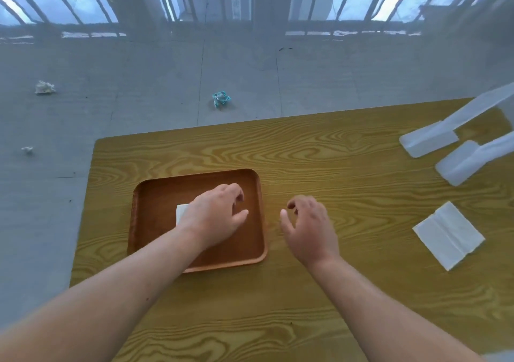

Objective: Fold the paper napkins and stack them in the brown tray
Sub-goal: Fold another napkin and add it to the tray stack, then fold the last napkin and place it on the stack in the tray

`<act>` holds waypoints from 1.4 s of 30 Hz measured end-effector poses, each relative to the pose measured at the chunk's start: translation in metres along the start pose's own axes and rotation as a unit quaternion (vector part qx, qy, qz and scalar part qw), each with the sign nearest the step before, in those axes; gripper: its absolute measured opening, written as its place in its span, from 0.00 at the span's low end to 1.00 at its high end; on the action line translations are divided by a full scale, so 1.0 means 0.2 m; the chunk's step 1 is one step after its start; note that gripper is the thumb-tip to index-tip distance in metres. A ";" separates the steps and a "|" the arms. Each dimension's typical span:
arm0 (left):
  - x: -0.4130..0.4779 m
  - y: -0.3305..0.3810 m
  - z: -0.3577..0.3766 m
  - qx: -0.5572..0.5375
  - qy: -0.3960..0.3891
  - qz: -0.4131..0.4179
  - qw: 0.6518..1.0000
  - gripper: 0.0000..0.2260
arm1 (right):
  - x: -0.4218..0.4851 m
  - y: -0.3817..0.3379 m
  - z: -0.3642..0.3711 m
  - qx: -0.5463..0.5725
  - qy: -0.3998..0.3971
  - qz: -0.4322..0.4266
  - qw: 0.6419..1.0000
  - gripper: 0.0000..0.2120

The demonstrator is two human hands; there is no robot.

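A brown tray (155, 222) lies on the left part of the wooden table. Inside it is a folded white napkin (181, 212), mostly hidden under my left hand (215, 212), which rests palm down on it with the fingers spread. My right hand (308, 228) hovers just right of the tray over the bare table, fingers loosely curled and apart, holding nothing. A second white napkin (448, 235), unfolded with creases showing, lies flat near the table's right edge.
The wooden table (319, 153) ends just left of the tray. White plastic stand legs (434, 141) sit on its far right corner. Crumpled paper scraps, white (44, 87) and teal (221, 99), lie on the grey floor beyond; a railing runs at the back.
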State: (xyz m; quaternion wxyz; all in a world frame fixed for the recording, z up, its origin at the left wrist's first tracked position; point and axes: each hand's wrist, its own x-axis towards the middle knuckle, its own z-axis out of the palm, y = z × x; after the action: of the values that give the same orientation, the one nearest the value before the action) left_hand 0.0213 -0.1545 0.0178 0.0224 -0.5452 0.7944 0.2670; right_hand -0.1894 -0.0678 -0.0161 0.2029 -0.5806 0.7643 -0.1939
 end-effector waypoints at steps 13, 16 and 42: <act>0.20 0.85 0.46 0.176 -0.143 0.234 0.945 0.36 | -0.29 1.08 -0.53 -0.141 -0.052 0.267 0.952 0.35; 0.21 0.88 0.51 0.169 -0.142 0.236 0.946 0.36 | -0.30 1.02 -0.46 -0.143 -0.081 0.219 0.962 0.36; 0.14 0.55 0.46 0.230 0.001 0.101 0.968 0.28 | -0.27 0.55 -0.20 -0.121 -0.141 -0.153 0.971 0.24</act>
State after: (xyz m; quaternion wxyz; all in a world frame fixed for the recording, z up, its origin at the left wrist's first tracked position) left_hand -0.1106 -0.1085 -0.0257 0.1192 -0.4424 0.8855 0.0772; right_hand -0.2864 0.0134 -0.0364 0.2049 -0.7325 0.6477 -0.0446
